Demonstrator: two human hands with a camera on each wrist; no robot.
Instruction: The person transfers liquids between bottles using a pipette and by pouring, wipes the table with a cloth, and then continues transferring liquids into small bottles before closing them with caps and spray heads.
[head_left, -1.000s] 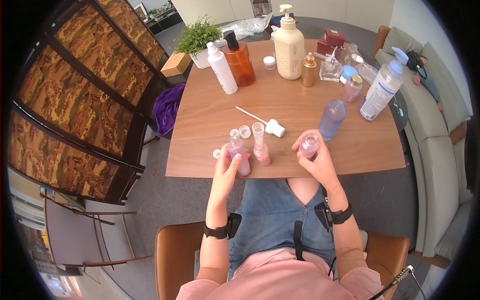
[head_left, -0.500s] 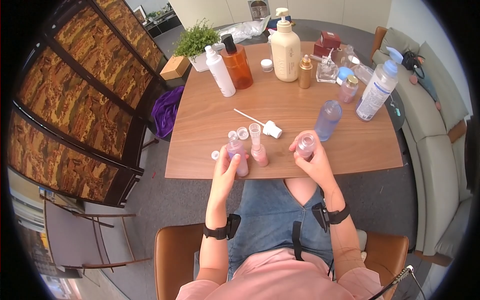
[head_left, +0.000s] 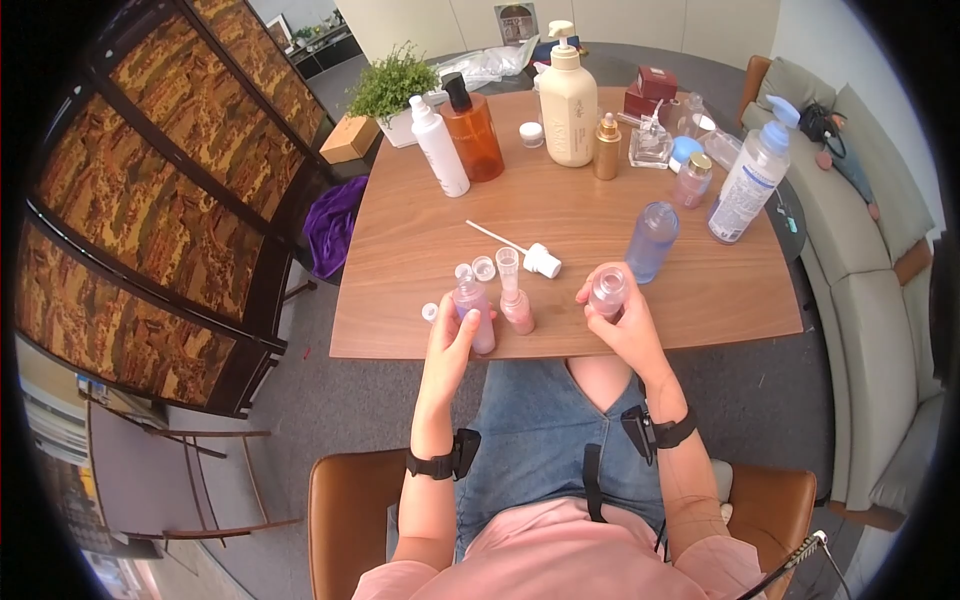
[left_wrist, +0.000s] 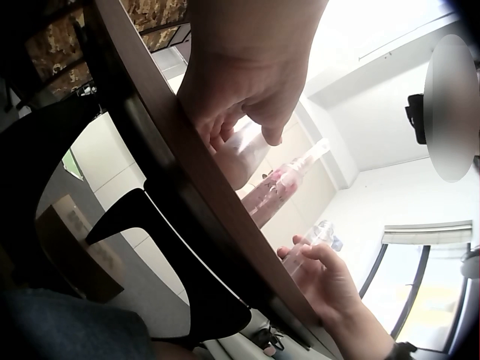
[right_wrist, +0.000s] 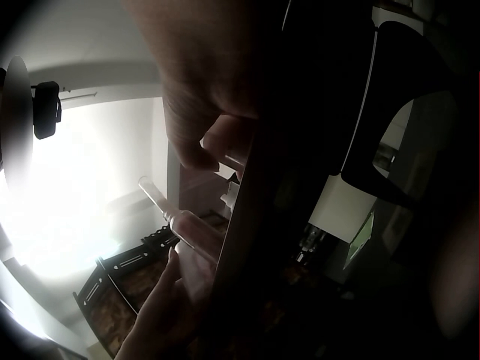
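Observation:
My left hand (head_left: 450,345) grips a clear bottle of pinkish-lilac liquid (head_left: 475,318) standing at the table's front edge. Between my hands is a small pink bottle (head_left: 517,316) with a clear funnel-like piece (head_left: 507,272) upright on its mouth; it also shows in the left wrist view (left_wrist: 271,193). My right hand (head_left: 630,330) has thumb and fingers round a small open clear pink bottle (head_left: 608,292). Behind the left bottle lie a clear ring-like cap (head_left: 484,268) and a white pump head with its tube (head_left: 541,261). A small white cap (head_left: 430,312) is left of my left hand.
A blue translucent bottle (head_left: 652,243) stands just behind my right hand. Farther back are a white spray bottle (head_left: 440,150), an amber bottle (head_left: 474,140), a cream pump bottle (head_left: 568,110), a gold bottle (head_left: 606,150) and, at right, a large clear pump bottle (head_left: 748,188).
The head view has shifted slightly, so the table's things sit a little farther left and lower. Both hands keep their hold on the bottles, with no clear movement against the table.

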